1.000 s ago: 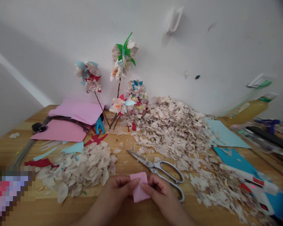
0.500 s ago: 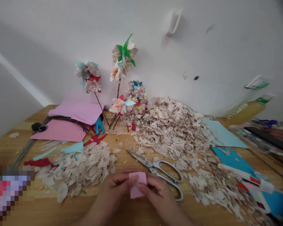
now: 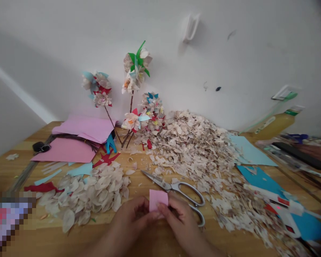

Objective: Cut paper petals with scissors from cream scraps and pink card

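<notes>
A small piece of pink paper [image 3: 158, 200] is pinched between both hands near the table's front. My left hand [image 3: 133, 217] grips its lower left part, and my right hand [image 3: 180, 217] holds its right side with the thumb across the front. Just behind my right hand lie metal scissors [image 3: 176, 186], their blades pointing to the back left. To the left of my hands is a heap of pale petals [image 3: 101, 189]. A larger pile of dry petals and scraps [image 3: 192, 142] spreads behind and to the right.
Handmade flowers on twigs [image 3: 131, 103] stand at the back, beside pink sheets [image 3: 69, 150]. Blue paper [image 3: 259, 180], a white glue gun [image 3: 286, 214] and a yellowish bottle [image 3: 275, 125] are at the right. Another person's hand [image 3: 315, 153] shows at the far right.
The pink paper sits higher between my fingers and my left thumb has slid down to its lower edge. The whole view has shifted slightly.
</notes>
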`<state>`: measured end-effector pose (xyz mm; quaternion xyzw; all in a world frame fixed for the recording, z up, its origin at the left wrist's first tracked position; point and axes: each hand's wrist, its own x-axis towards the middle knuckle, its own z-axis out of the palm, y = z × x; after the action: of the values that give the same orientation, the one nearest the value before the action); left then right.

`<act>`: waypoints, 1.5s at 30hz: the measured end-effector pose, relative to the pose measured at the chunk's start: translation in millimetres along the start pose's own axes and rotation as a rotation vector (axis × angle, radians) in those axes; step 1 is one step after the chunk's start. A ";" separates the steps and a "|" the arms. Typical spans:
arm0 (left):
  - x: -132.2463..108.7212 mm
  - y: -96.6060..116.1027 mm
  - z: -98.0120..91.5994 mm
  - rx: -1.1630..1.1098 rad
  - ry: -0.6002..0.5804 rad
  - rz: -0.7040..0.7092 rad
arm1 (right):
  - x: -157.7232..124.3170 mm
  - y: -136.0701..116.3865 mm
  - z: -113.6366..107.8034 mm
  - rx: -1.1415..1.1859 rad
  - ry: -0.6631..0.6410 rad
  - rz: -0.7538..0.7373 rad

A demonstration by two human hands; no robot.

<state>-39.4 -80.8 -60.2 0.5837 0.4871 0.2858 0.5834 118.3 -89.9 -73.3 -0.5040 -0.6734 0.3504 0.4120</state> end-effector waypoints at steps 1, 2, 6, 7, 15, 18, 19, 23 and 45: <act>-0.4 2.3 -0.3 0.031 -0.010 -0.001 | 0.0 -0.4 0.2 0.009 0.002 0.005; -0.9 4.3 -0.6 0.062 -0.017 -0.001 | -0.1 -0.7 0.2 0.013 0.006 0.009; -3.5 8.2 -1.7 0.193 -0.020 0.005 | -1.5 -1.5 -0.8 -0.007 0.026 0.005; -4.2 8.3 -2.1 0.234 -0.012 0.009 | -1.9 -1.4 -1.0 -0.023 0.033 0.003; 0.2 -2.3 -1.1 0.131 -0.068 0.007 | -1.1 2.7 1.3 -0.035 0.043 0.034; 4.3 -5.4 1.2 -0.041 -0.115 -0.016 | -0.1 3.3 1.0 -0.008 0.067 0.011; 5.3 -5.4 1.7 -0.070 -0.115 -0.020 | 0.1 3.4 0.7 -0.028 0.078 -0.013; 6.2 -3.5 0.9 -0.011 -0.084 0.003 | 1.1 5.0 0.3 -0.140 0.092 -0.087; 10.0 -0.8 4.2 -0.107 -0.133 -0.008 | 5.7 6.1 6.1 0.131 0.150 0.027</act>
<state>-32.1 -73.6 -63.9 0.5673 0.4339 0.2697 0.6459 114.2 -83.3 -80.1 -0.5099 -0.6094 0.3606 0.4884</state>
